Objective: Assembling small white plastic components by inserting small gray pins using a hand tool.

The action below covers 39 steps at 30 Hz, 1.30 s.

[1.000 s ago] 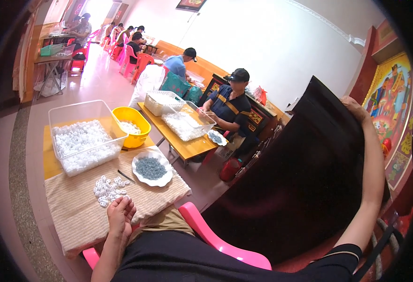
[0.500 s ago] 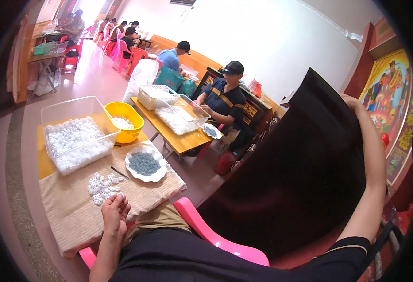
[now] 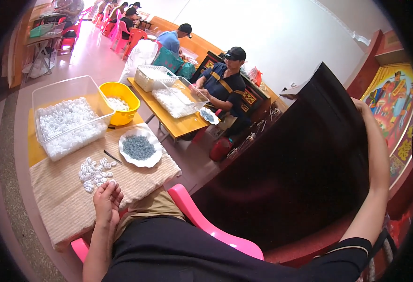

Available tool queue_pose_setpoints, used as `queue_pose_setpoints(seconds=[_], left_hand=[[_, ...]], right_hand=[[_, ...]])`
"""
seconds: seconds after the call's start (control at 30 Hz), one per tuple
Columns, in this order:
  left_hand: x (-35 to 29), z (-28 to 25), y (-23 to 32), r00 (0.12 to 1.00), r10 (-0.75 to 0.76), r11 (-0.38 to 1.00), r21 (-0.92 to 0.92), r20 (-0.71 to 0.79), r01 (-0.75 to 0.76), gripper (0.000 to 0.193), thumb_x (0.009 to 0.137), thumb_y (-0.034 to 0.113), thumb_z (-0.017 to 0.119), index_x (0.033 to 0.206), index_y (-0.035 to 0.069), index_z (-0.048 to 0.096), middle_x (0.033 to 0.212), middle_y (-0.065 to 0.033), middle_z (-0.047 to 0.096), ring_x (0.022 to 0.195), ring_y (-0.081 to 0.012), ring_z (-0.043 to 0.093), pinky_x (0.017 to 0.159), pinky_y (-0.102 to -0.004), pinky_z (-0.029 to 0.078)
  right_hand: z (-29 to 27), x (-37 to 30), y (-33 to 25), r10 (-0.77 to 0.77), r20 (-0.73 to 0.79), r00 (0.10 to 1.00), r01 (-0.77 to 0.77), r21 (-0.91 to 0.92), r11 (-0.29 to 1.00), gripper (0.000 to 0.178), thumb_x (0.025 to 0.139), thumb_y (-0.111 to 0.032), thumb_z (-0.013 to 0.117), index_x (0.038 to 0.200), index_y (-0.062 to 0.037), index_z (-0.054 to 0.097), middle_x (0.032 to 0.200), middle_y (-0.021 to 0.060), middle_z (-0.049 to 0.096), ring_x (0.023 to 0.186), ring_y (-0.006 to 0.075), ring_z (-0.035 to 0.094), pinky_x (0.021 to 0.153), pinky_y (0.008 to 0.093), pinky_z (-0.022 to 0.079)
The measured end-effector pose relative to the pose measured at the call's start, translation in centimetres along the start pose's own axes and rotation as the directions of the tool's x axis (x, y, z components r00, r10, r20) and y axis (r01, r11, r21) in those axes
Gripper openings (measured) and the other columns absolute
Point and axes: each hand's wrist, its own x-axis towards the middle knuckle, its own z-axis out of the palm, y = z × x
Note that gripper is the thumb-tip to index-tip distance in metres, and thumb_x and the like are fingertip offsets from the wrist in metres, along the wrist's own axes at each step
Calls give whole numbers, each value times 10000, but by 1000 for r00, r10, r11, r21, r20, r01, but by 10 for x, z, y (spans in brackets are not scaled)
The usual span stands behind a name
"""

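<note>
Over the near edge of the cloth-covered table (image 3: 65,207), my left hand (image 3: 107,199) is pinched closed on a small white oval piece (image 3: 112,182). Just beyond its fingertips lie several loose white oval pieces with two holes (image 3: 93,174). A thin black stick-like tool (image 3: 112,157) rests beside them, next to a white scalloped plate (image 3: 154,160) heaped with small grey-blue parts (image 3: 138,146). Far to the right, my right hand (image 3: 358,105) is at the upper edge of a large dark panel (image 3: 291,178). Its fingers are hidden behind that edge.
A clear bin (image 3: 37,127) of white pieces and a yellow tub (image 3: 136,101) stand at the table's back. Beyond is a wooden table (image 3: 178,135) where a person in a black cap (image 3: 225,82) works. A pink chair (image 3: 206,225) curves round me; other people sit farther back.
The view has turned slightly, so the table appears farther left and the wall picture lower. Both hands keep much the same places: the left pinching, the right at the panel's edge.
</note>
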Motion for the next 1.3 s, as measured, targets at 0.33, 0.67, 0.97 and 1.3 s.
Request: queue_pose_setpoints(seconds=[0.33, 0.67, 0.97, 1.3], left_hand=[[-4, -1, 3, 1000, 14, 1000, -23, -19, -14, 115, 882, 144, 640, 950, 99, 560, 813, 3, 628, 693, -86, 617, 619, -232, 552], [-5, -1, 7, 1000, 18, 999, -28, 8, -18, 96, 884, 148, 639, 930, 102, 569, 802, 11, 624, 675, -80, 613, 595, -225, 544], [-3, -1, 3, 1000, 16, 999, -28, 3, -16, 99, 885, 133, 635, 941, 98, 562, 803, 5, 624, 686, -83, 623, 603, -231, 554], [-2, -2, 5, 1000, 27, 999, -35, 12, -27, 98, 881, 135, 643, 927, 104, 562, 800, 8, 624, 681, -80, 618, 604, -225, 550]], right_hand=[[1, 1, -10, -21, -12, 1000, 21, -17, 1000, 469, 884, -104, 603, 1313, 39, 479, 1252, 72, 547, 1081, 187, 529, 928, 302, 453], [1, 8, -35, -43, -13, 999, 42, -65, 997, 466, 888, -112, 600, 1313, 39, 480, 1248, 72, 549, 1079, 187, 530, 923, 303, 454], [4, 9, -15, -52, -26, 998, 51, -43, 998, 464, 892, -118, 598, 1313, 38, 480, 1245, 72, 551, 1077, 187, 531, 920, 304, 454], [2, 7, -16, -71, -41, 997, 69, -52, 996, 462, 896, -125, 596, 1312, 38, 481, 1241, 73, 553, 1074, 187, 531, 915, 304, 455]])
